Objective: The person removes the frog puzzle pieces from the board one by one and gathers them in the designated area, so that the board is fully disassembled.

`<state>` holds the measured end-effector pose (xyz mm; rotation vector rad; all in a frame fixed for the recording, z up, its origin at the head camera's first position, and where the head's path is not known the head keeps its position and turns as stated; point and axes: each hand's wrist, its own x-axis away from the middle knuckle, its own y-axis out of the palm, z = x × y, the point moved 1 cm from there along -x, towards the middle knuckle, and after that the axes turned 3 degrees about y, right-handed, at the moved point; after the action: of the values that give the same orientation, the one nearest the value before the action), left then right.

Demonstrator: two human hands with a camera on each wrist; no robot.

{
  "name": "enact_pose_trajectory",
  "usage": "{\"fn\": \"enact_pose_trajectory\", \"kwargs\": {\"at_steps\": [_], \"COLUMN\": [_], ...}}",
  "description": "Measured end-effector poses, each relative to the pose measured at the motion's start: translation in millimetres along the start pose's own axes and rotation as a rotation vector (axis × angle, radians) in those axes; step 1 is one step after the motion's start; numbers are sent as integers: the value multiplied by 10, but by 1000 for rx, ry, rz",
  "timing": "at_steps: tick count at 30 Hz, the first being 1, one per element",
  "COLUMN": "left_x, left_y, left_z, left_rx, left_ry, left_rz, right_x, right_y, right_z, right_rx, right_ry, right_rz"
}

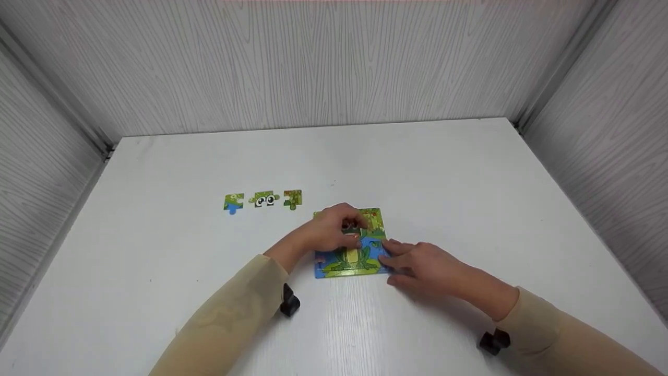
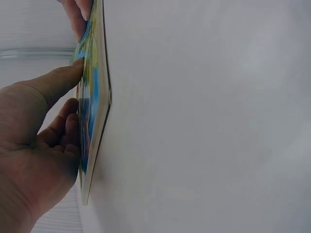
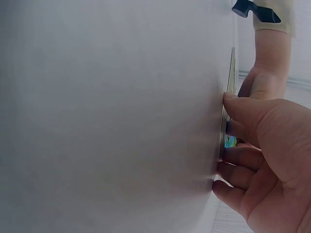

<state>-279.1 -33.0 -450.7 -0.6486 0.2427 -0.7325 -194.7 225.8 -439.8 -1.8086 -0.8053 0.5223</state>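
A frog jigsaw puzzle (image 1: 353, 266) in a thin tray lies flat on the white table. Over its middle my left hand (image 1: 334, 228) is curved, with thumb and index finger around a piece showing the frog's mouth (image 1: 353, 236). The left wrist view shows the left thumb (image 2: 58, 85) against the picture surface, the other fingers bent; the pinched piece is hidden there. At the puzzle's right edge my right hand (image 1: 425, 269) rests with its fingertips against the tray, as the right wrist view of the hand (image 3: 262, 145) also shows.
Three loose puzzle pieces lie in a row, up and left of the tray: a green-and-blue piece (image 1: 234, 201), an eyes piece (image 1: 264, 199) and a green piece with red (image 1: 293, 198). Pale wood-grain panels (image 1: 313, 62) enclose the table (image 1: 469, 172) at the back and sides.
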Motion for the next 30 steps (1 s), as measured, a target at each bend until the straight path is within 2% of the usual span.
{"fn": "enact_pose_trajectory", "kwargs": {"at_steps": [22, 30], "left_x": [23, 29], "left_y": [30, 24], "left_z": [16, 22], "left_rx": [82, 86], "left_ry": [15, -11], "left_rz": [16, 5], "right_x": [8, 2], "right_y": [11, 6], "right_z": [0, 4], "right_rx": [-35, -43], "right_ry": [18, 22], "right_rz": [12, 10]}}
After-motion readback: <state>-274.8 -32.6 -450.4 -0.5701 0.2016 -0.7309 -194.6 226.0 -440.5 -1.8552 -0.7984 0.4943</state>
